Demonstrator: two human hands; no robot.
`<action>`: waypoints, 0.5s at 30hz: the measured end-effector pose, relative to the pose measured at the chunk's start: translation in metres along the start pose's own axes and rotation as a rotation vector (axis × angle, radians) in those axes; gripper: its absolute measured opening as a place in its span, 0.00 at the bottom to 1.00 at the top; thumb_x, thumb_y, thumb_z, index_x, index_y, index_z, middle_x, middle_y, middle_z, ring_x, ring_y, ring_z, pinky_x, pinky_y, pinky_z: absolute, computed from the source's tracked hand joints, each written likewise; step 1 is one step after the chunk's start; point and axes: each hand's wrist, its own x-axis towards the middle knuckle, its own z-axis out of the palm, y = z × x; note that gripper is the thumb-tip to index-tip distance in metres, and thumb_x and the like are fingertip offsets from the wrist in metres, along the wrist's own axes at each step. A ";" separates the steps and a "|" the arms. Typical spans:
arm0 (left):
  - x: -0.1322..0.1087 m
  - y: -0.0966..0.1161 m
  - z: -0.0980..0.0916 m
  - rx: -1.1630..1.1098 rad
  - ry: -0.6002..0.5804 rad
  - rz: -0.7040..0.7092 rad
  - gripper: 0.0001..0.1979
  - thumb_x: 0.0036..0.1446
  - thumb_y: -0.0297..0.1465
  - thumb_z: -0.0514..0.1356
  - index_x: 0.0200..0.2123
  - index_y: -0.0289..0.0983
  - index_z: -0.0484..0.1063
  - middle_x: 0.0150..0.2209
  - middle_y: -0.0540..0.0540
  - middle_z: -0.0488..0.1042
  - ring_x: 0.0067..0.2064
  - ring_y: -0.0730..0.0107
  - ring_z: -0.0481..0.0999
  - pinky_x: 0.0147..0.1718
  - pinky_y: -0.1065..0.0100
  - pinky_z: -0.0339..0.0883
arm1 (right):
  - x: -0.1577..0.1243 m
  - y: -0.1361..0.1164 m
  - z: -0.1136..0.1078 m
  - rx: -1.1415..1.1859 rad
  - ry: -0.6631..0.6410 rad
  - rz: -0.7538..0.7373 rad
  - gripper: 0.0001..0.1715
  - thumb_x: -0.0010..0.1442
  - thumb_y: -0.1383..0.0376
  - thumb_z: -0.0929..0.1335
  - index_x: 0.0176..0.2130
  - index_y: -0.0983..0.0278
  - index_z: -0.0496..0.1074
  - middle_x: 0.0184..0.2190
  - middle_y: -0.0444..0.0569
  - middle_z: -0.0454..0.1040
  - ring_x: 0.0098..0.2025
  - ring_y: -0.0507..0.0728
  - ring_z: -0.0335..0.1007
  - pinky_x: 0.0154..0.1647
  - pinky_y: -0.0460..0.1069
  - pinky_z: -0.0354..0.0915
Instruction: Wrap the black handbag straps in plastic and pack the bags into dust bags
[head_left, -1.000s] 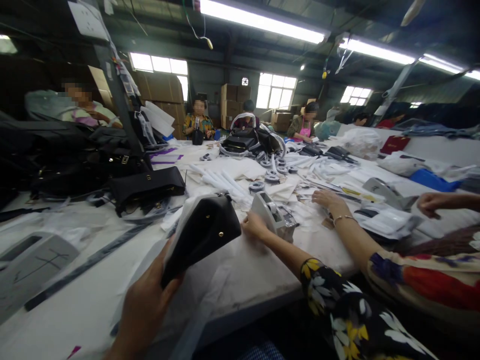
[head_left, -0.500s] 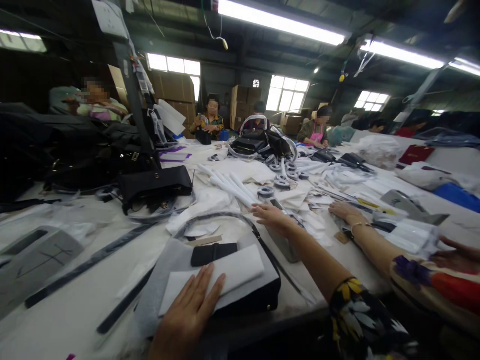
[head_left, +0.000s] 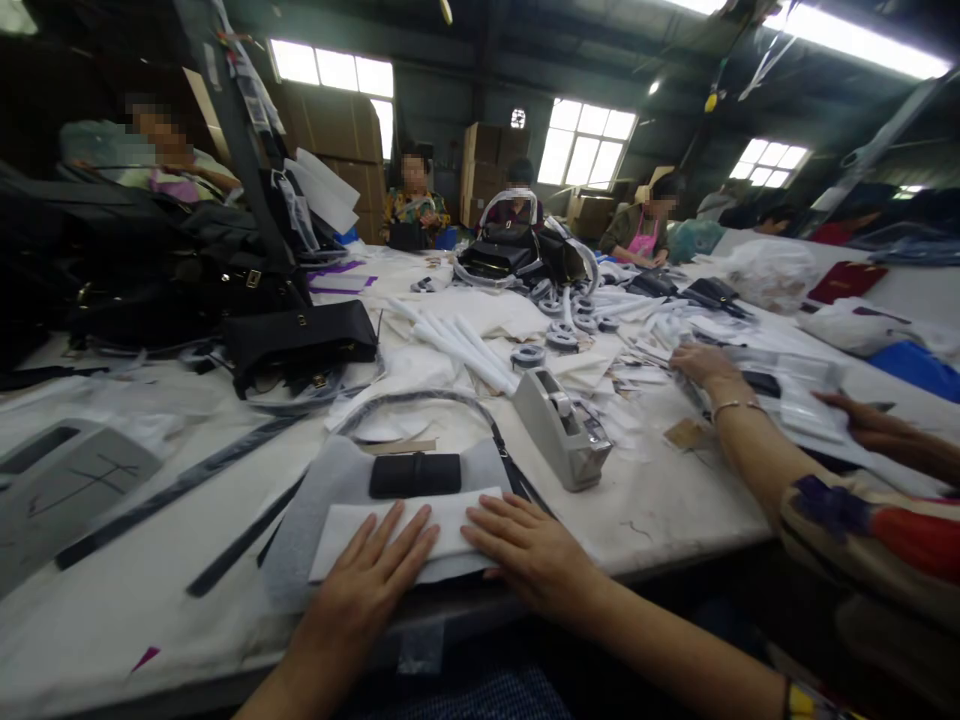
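Note:
Both my hands lie flat on a folded white foam sheet (head_left: 450, 512) at the table's front edge. My left hand (head_left: 367, 575) covers its left part, fingers spread. Across the right end rests my right hand (head_left: 536, 550), its fingers stretched out. Beneath the folded sheet is a greyish wrapping sheet (head_left: 307, 505) over a black handbag, mostly hidden. A small black pouch-like piece (head_left: 415, 475) sits on the wrapping just beyond my fingers. The bag's wrapped handle (head_left: 420, 397) arches away at the back.
A grey tape dispenser (head_left: 562, 430) stands right of the bag, another dispenser (head_left: 75, 480) at far left. Black strips (head_left: 187, 485) lie to the left. A black handbag (head_left: 304, 345) is farther back. At right a co-worker's hands (head_left: 709, 370) handle a plastic-covered item.
My right hand has come back from near the tape dispenser onto the folded white sheet. My left hand stays on that sheet. The view has shifted somewhat.

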 end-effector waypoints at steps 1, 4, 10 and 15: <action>0.001 0.001 -0.001 0.014 -0.017 0.013 0.28 0.67 0.23 0.44 0.68 0.40 0.56 0.69 0.47 0.58 0.68 0.54 0.59 0.60 0.53 0.63 | -0.001 0.000 0.004 -0.005 0.010 0.005 0.25 0.70 0.61 0.63 0.64 0.62 0.66 0.64 0.52 0.67 0.67 0.63 0.58 0.69 0.62 0.53; 0.005 0.003 -0.006 0.045 -0.049 0.060 0.27 0.66 0.22 0.43 0.66 0.36 0.59 0.69 0.44 0.56 0.69 0.55 0.56 0.61 0.51 0.59 | -0.002 -0.006 0.002 0.023 0.013 0.023 0.25 0.69 0.62 0.64 0.63 0.62 0.67 0.64 0.51 0.67 0.67 0.64 0.59 0.70 0.61 0.53; 0.007 0.006 -0.003 0.071 0.000 0.045 0.26 0.65 0.20 0.44 0.64 0.36 0.62 0.68 0.45 0.59 0.69 0.60 0.56 0.65 0.51 0.53 | 0.039 0.002 -0.052 0.225 -0.082 0.149 0.21 0.69 0.53 0.64 0.52 0.59 0.77 0.51 0.48 0.79 0.54 0.59 0.74 0.59 0.49 0.65; 0.004 0.008 0.003 0.095 0.043 0.010 0.29 0.61 0.17 0.46 0.63 0.38 0.64 0.68 0.49 0.59 0.71 0.63 0.52 0.70 0.51 0.40 | 0.142 0.078 -0.078 -0.043 0.021 0.552 0.16 0.70 0.62 0.65 0.53 0.62 0.76 0.53 0.51 0.77 0.56 0.58 0.71 0.60 0.49 0.62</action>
